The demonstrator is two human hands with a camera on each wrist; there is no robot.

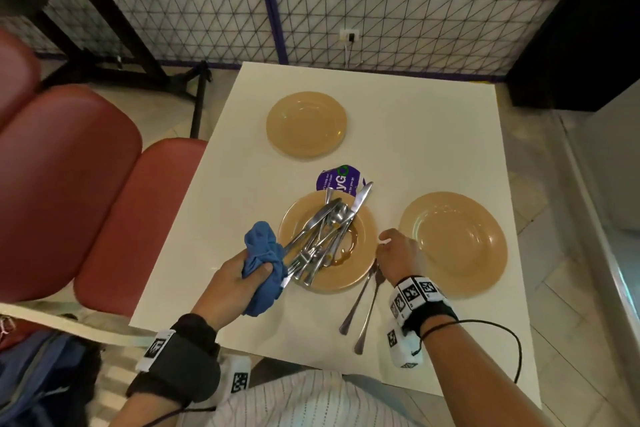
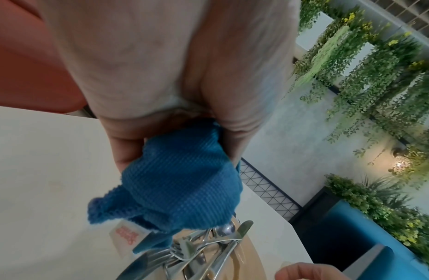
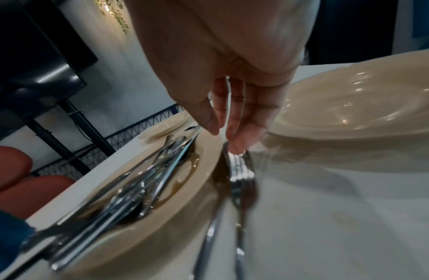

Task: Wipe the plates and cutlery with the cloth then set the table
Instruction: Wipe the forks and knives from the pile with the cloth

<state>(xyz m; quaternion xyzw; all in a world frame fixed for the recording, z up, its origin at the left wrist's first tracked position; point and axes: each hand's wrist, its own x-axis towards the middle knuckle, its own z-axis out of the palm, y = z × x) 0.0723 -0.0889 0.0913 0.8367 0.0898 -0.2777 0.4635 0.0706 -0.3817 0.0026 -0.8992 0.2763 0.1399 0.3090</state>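
White table [image 1: 433, 135], square, holding three tan plates: far plate [image 1: 306, 124], bare; right plate [image 1: 453, 243], bare and glossy; near plate [image 1: 328, 241], heaped with cutlery [image 1: 320, 236] (knives, forks, spoons crossed over one another) and ringed with a brown liquid smear; purple card [image 1: 341, 178] lying just beyond the near plate, partly under its far rim and a knife tip. Two pieces [image 1: 363, 305], a fork among them, lie side by side on the table between near plate and right plate, handles toward the near edge. Left hand [image 1: 235, 279] clenched round a bunched blue cloth [image 1: 265, 263] at the near plate's left rim, cloth touching the handle ends of the heap; whether a handle is held inside the cloth cannot be told. Right hand [image 1: 398, 255] with fingers drooping, loosely straight, tips at or just above the heads of the two pieces; nothing pinched that shows. Red seats [image 1: 69, 184] to the left. Handling, as judged: cutlery stiff, light, smooth and likely slippery where wet; best taken by the handle, one piece at a time, to avoid dragging the tangle; plates rigid, breakable, glossy; grip at the rim with thumb on top; cloth soft, conforms to tines and blades.
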